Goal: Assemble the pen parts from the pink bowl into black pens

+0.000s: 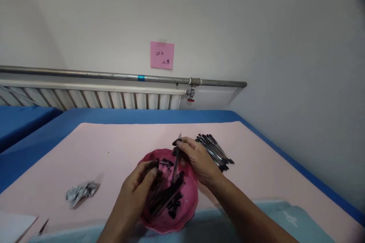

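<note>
My right hand (pixel 198 159) pinches a pen (pixel 176 163) with a clear barrel, held nearly upright over a pink scalloped bowl (pixel 192 212). The pen's pale tip points up past the fingertips, and its lower end reaches down among the parts in the bowl. My left hand (pixel 138 184) is over the bowl's left side, thumb and fingers closed around something small and dark that blurs with the parts behind it. Inside the bowl lie several dark pen barrels (pixel 168 197) and small black pen caps (pixel 173 207).
A bundle of pens (pixel 215 152) lies right of the bowl on the pink table cover (pixel 114 140). Crumpled paper (pixel 82 193) sits at left, with a small dark object (pixel 43 227) and white sheet (pixel 15 226) nearer. A radiator (pixel 128 100) and pipe (pixel 99 74) run along the wall.
</note>
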The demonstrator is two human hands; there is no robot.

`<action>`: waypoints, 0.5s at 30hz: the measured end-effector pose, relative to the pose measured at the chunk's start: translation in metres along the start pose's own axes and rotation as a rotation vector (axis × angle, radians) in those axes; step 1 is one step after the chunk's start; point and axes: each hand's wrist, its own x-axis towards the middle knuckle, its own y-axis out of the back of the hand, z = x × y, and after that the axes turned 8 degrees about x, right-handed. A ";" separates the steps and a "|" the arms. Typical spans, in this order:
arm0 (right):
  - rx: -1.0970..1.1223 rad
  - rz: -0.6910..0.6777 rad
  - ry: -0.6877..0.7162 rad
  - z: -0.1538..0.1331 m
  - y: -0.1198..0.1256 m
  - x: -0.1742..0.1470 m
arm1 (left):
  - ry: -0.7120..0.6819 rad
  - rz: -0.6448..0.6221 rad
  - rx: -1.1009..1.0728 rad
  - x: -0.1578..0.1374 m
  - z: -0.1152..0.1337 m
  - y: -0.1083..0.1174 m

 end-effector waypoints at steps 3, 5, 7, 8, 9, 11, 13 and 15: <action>-0.067 -0.103 0.021 0.009 -0.019 -0.009 | -0.009 -0.065 0.009 -0.002 0.002 -0.003; -0.167 -0.129 0.076 0.010 -0.024 -0.010 | -0.003 -0.084 -0.006 -0.002 0.002 -0.003; -0.302 -0.107 0.110 0.008 -0.020 -0.008 | 0.012 -0.039 -0.007 0.000 0.003 0.001; -0.392 -0.095 0.110 0.006 -0.015 -0.006 | 0.025 0.002 -0.001 0.001 0.003 0.005; -0.509 -0.100 0.118 0.005 -0.010 -0.005 | 0.040 0.051 0.009 0.003 0.003 0.009; -0.854 -0.238 0.146 0.002 0.000 -0.003 | 0.072 0.145 0.030 0.006 0.005 0.016; -1.221 -0.406 0.165 0.002 0.006 -0.005 | 0.115 0.180 0.041 0.008 0.005 0.021; -1.508 -0.484 0.166 0.004 0.005 -0.009 | 0.150 0.142 0.050 0.008 0.004 0.023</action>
